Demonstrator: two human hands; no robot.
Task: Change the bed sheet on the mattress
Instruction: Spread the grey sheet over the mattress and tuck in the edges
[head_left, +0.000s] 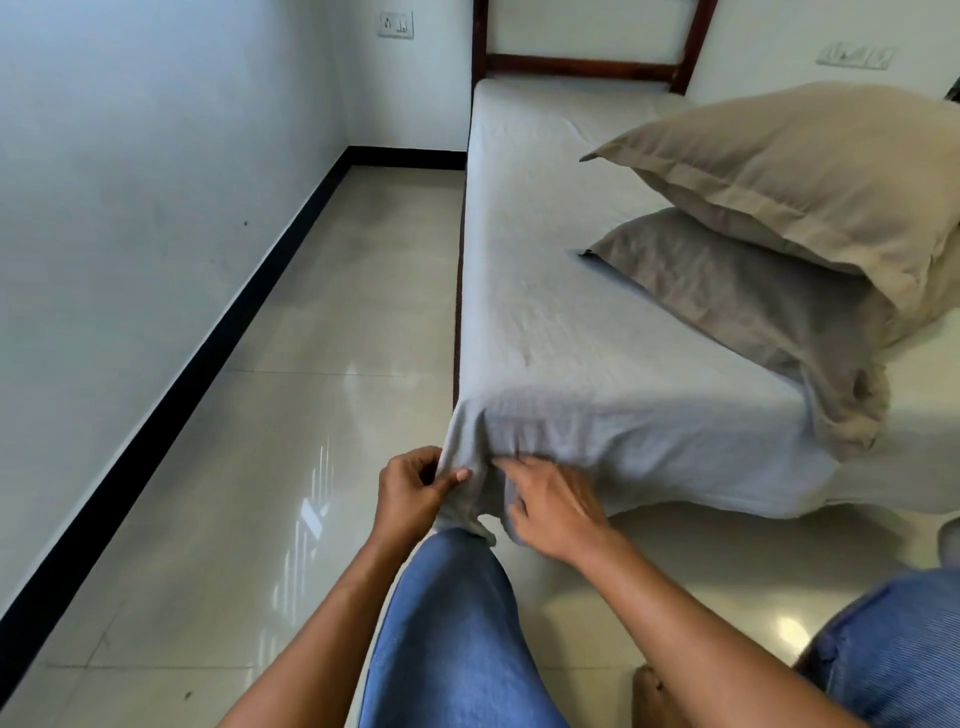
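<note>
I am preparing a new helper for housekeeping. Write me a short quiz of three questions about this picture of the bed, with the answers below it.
1. True or false: the beige pillow lies on top of the grey pillow.
2. Which hand pinches the hanging corner of the grey sheet?
A) the left hand
B) the right hand
C) neither hand
3. Fill the gap: the right hand's fingers lie ___ (straight or curled) against the grey sheet at the end of the bed.

Key
1. True.
2. A.
3. Straight.
</note>
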